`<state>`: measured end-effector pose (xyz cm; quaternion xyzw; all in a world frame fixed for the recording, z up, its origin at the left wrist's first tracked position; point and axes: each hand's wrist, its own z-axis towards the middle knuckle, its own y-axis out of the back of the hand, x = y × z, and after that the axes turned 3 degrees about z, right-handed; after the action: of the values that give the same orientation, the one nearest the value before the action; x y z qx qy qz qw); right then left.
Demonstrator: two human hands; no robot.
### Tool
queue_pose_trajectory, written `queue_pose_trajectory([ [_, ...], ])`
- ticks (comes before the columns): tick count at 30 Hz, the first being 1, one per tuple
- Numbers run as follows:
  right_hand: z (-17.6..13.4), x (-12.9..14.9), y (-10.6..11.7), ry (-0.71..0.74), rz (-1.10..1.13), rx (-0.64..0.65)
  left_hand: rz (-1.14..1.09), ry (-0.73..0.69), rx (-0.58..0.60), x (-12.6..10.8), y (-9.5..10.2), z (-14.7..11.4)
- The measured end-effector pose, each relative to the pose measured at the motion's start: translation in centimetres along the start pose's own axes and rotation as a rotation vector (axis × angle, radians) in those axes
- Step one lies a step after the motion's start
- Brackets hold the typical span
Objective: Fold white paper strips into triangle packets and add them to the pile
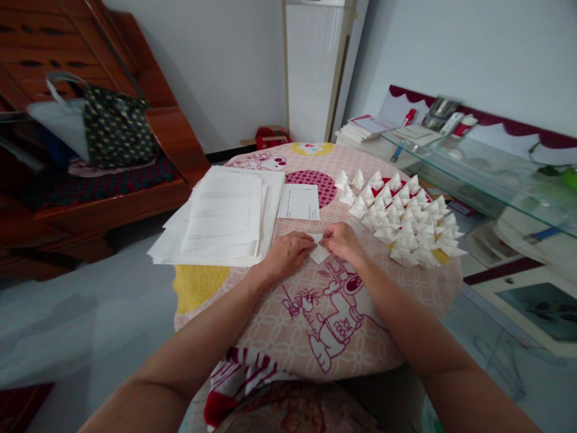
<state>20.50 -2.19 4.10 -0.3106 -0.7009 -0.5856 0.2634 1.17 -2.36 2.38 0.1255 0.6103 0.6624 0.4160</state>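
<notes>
A small piece of folded white paper (320, 254) lies on the patterned tablecloth (288, 328) between my hands. My left hand (291, 251) grips its left edge, fingers pressed together. On its other side my right hand (340, 242) pinches the right edge between thumb and fingers. The near corner of the paper points toward me. Just beyond it is a white printed sheet (299, 202), flat on the cloth. A stack of paper (220, 216) sits to the left. Several folded paper boats (403, 219) stand in a cluster on the right.
A glass shelf (487, 174) with a metal container (442, 111) stands close to the table's right side. More papers (360, 127) are piled behind the table. To the left is a wooden bench (166, 141) holding a dark patterned bag (117, 126).
</notes>
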Motion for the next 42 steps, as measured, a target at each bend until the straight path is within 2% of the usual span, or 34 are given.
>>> queue_pose_trajectory([
  [3,0.1,0.0,-0.1,-0.065,-0.011,0.0,-0.013,0.238,-0.008,0.2,0.0,1.6],
  [5,0.2,0.0,0.0,-0.092,0.005,0.009,0.013,0.346,0.005,0.2,-0.1,2.8],
  [9,0.2,0.0,0.0,-0.093,0.029,0.001,0.047,0.487,0.074,-0.2,0.0,4.7],
  [13,0.2,-0.2,-0.2,-0.088,0.034,-0.009,0.031,0.558,0.12,-0.4,0.2,5.2],
  [30,0.1,-0.2,-0.1,-0.102,0.046,-0.013,-0.323,0.428,-0.001,3.2,0.6,3.1],
  [34,0.3,-0.8,-0.1,-0.078,0.061,-0.009,-0.286,0.407,-0.021,3.3,0.4,2.9],
  [38,0.5,-1.1,-0.2,-0.078,0.06,0.0,-0.208,0.304,-0.058,2.6,0.2,2.7],
  [42,0.2,-1.0,0.0,-0.069,0.08,0.015,-0.115,0.267,-0.03,2.0,0.1,2.7],
])
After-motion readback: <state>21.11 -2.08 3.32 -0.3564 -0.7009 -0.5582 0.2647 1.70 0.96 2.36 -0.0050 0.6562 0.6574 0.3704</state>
